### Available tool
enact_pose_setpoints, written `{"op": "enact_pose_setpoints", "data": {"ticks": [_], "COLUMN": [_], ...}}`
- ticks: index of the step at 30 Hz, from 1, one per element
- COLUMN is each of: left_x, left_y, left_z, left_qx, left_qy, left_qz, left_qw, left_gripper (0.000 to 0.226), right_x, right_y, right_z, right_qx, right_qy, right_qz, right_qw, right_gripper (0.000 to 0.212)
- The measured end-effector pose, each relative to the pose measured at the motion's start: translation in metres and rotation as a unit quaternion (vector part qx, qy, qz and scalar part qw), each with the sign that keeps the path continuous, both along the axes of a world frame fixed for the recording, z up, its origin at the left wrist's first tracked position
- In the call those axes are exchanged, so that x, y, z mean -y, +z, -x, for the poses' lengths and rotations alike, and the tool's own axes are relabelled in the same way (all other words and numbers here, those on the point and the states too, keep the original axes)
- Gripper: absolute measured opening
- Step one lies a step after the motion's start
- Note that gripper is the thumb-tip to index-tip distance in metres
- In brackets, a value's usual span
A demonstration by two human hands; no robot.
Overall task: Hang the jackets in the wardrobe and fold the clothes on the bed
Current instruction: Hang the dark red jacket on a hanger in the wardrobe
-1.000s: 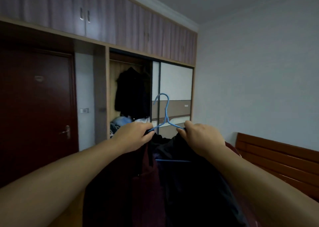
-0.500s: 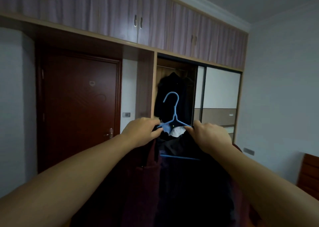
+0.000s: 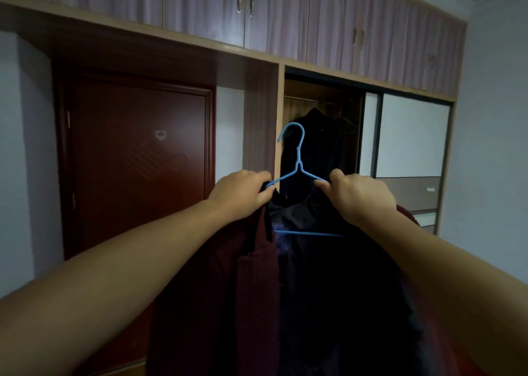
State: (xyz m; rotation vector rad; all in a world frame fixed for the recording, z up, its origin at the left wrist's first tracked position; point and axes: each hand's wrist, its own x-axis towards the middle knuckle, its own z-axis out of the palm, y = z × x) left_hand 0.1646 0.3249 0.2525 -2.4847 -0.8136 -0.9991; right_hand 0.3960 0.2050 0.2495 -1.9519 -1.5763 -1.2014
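Left hand (image 3: 243,194) and right hand (image 3: 361,200) grip the blue hanger (image 3: 299,167) carrying the jacket (image 3: 214,290), frame centre. Keep hook upright, lift into wardrobe (image 3: 323,90).

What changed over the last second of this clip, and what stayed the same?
The view has swung left. The red door has come fully into view, the bed frame has dropped out, and the blue hanger now sits in front of the wardrobe's open section with the dark coat. Nothing was taken or released: the left hand and right hand still grip the maroon jacket at the hanger's shoulders.
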Motion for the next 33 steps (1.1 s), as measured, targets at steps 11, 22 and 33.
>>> {"op": "enact_pose_setpoints", "data": {"ticks": [11,22,33], "left_x": [-0.186,-0.373,-0.457], "left_y": [-0.003,-0.003,-0.004], "left_z": [-0.080,-0.161,-0.279], "left_qx": [-0.001,0.007,0.007], "left_qy": [-0.068,-0.175,-0.253], "left_qz": [-0.008,0.020,0.021], "left_qw": [0.998,0.984,0.967], "left_gripper": [0.021,0.028,0.031], "right_x": [-0.156,-0.306,-0.372], "right_y": [-0.003,-0.002,-0.002], "right_z": [-0.065,-0.109,-0.178], "right_qx": [-0.002,-0.015,-0.028], "right_qy": [-0.066,-0.168,-0.242], "right_qz": [-0.003,-0.006,-0.015], "right_qw": [0.998,0.986,0.970], "right_gripper": [0.051,0.054,0.051]}}
